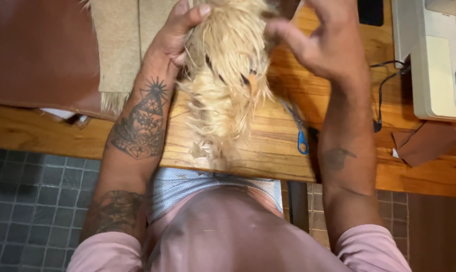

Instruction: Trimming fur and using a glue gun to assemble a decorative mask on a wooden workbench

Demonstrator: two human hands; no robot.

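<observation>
I hold a shaggy piece of long pale blond fur (225, 75) up above the wooden plank desk (268, 146), and its strands hang down toward the near edge of the desk. My left hand (175, 35) has its grip pinched on the fur's left side near the top, the thumb pressed against the pile with the other fingers tucked behind it. My right hand (318, 40) is at the fur's upper right; its grip is spread, the thumb (283, 35) reaching into the hair and the fingers curled and apart, and I cannot tell whether they clamp anything. Behind the fur, to my left, a tan, felt-like sheet of material (117, 45) lies on the desk with a fringe of pale hair at its lower edge, and just beside it a large piece of smooth brown leather (36, 50) covers the far left of the desk. A pair of scissors with blue handles (299, 132) lies on the desk just right of the hanging fur. Farther right stands a cream-coloured sewing machine (439, 65) with a dark cable (384, 85) trailing from it, and a small brown leather scrap (424, 143) lies near its base.
</observation>
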